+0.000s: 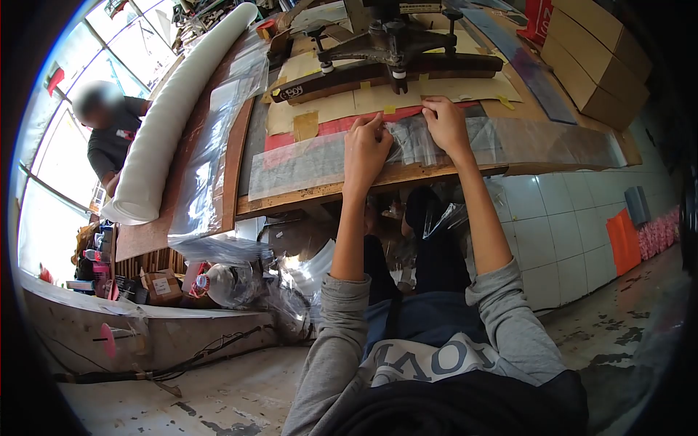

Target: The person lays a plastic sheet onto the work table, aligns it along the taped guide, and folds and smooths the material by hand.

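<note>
Clear plastic film [313, 166] lies along the front edge of the wooden table, with a strip of red material [287, 138] partly under it. My left hand [367, 149] is closed at the film's back edge, its fingers pinched together. To its right, my right hand [445, 125] has thumb and fingertips close together at the same edge; whatever lies between them is too small to make out. Just behind both hands is a tan board [342, 104] with bits of yellow tape, beneath a dark metal press bar [392, 73].
A big white roll [171, 131] lies at the left, and a person [109, 138] stands beyond it. Cardboard boxes [596, 62] stand at the right back corner. Plastic bags [240, 283] are below the table at left. A blue-tinted strip [538, 94] lies at right.
</note>
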Motion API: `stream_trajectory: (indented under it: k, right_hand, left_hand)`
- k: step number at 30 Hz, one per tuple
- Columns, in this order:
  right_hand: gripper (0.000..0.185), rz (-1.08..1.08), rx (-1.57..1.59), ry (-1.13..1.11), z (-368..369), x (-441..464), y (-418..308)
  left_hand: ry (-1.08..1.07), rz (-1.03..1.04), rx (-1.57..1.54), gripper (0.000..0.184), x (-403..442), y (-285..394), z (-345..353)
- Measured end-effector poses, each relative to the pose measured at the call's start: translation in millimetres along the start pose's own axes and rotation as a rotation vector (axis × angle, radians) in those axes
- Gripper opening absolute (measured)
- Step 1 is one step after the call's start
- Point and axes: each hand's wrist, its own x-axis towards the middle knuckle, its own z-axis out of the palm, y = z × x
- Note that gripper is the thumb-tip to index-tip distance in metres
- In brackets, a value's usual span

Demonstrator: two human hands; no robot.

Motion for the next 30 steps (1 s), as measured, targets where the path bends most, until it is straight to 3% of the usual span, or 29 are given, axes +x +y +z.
stream_trajectory:
  k: [6,9,12,15,20,21,24,28,30]
  right_hand:
    - [0.015,-0.004,0.054,0.054,0.9,-1.5,-2.7]
    - [0.017,0.071,0.098,0.042,-5.3,-0.1,-8.9]
    - [0.018,0.192,0.216,0.019,-6.1,1.4,-7.0]
    - [0.019,0.312,0.390,-0.021,-7.1,1.1,-7.5]
    - [0.019,0.398,0.726,-0.083,-13.5,0.7,-4.9]
    - [0.020,0.445,0.656,-0.080,-19.0,1.4,-10.0]
    - [0.020,0.246,0.312,-0.027,-19.1,10.6,-4.8]
    - [0.028,0.059,-0.227,-0.175,-20.2,38.6,14.9]
    - [0.034,0.064,-0.228,-0.340,-20.3,52.3,14.0]
  left_hand:
    - [-0.012,-0.025,0.020,0.037,1.0,1.9,-0.9]
    - [0.008,-0.050,-0.101,0.035,5.9,-6.2,1.5]
    - [-0.170,-0.279,-0.500,0.034,16.3,-6.3,-0.7]
    - [-0.328,-0.339,-0.773,0.034,20.8,5.1,-3.7]
    - [-0.327,-0.339,-0.763,0.031,17.6,7.1,-3.3]
    - [-0.327,-0.331,-0.745,0.031,14.9,8.0,-4.9]
    - [-0.439,-0.258,-0.799,0.030,9.1,6.3,-11.6]
    - [-0.482,-0.247,-0.776,0.029,2.2,17.8,-19.4]
    - [-0.479,-0.224,-0.771,0.028,1.3,13.9,-14.9]
